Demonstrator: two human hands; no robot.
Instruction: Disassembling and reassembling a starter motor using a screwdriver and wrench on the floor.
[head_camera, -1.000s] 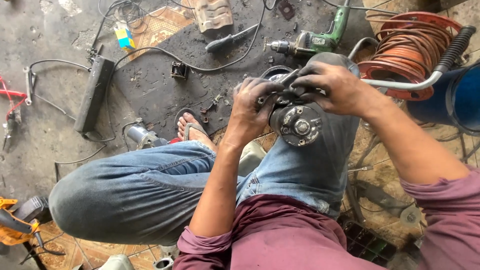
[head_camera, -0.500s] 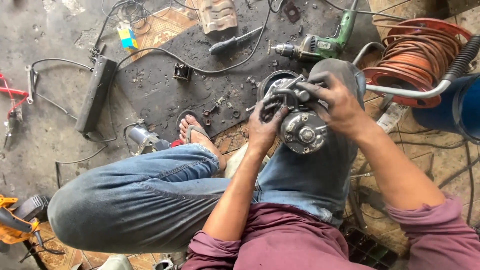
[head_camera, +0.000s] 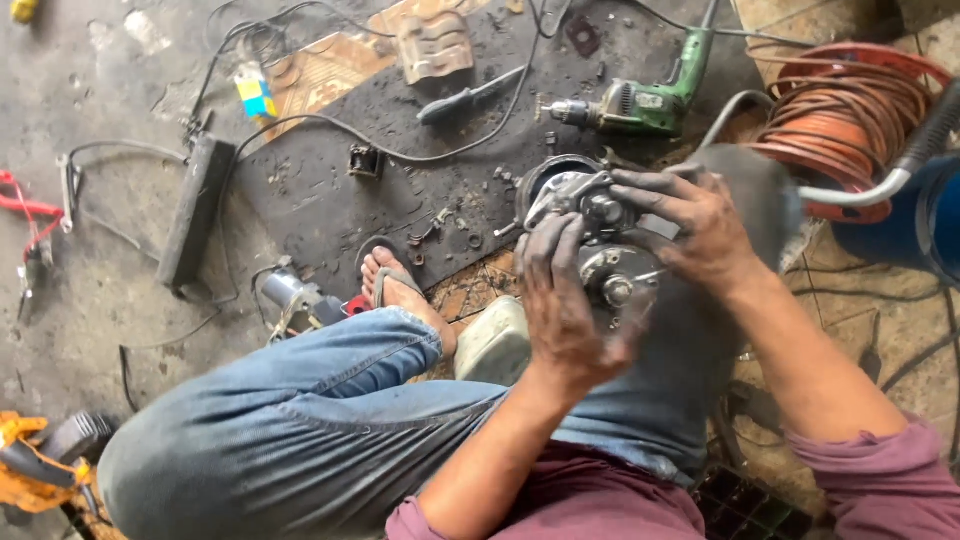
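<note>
The person sits with the right knee raised and the left leg in blue jeans (head_camera: 300, 440) folded across the floor, the foot in a sandal (head_camera: 395, 285).

A black rubber mat (head_camera: 330, 200) covers the concrete floor ahead; small bolts and parts are scattered on it.

An orange coiled hose (head_camera: 840, 110) lies on a reel at upper right, beside a blue drum (head_camera: 925, 225).

A green electric drill (head_camera: 645, 100) lies on the mat's far edge, near the hose. A black-handled screwdriver (head_camera: 470, 97) lies to its left.

A long black bar-shaped box (head_camera: 195, 210) with cables lies at the mat's left edge.

The metal motor assembly (head_camera: 600, 245), round and grey, rests on the raised right knee, between both hands.

The left hand (head_camera: 560, 300), blackened with grease, is wrapped against the assembly's near left side, fingers curled along its round end plate.

The right hand (head_camera: 700, 225) covers the assembly's far right side, fingers spread and bent over the top housing, fingertips pressing on it.

The central shaft end shows between the two hands.
</note>
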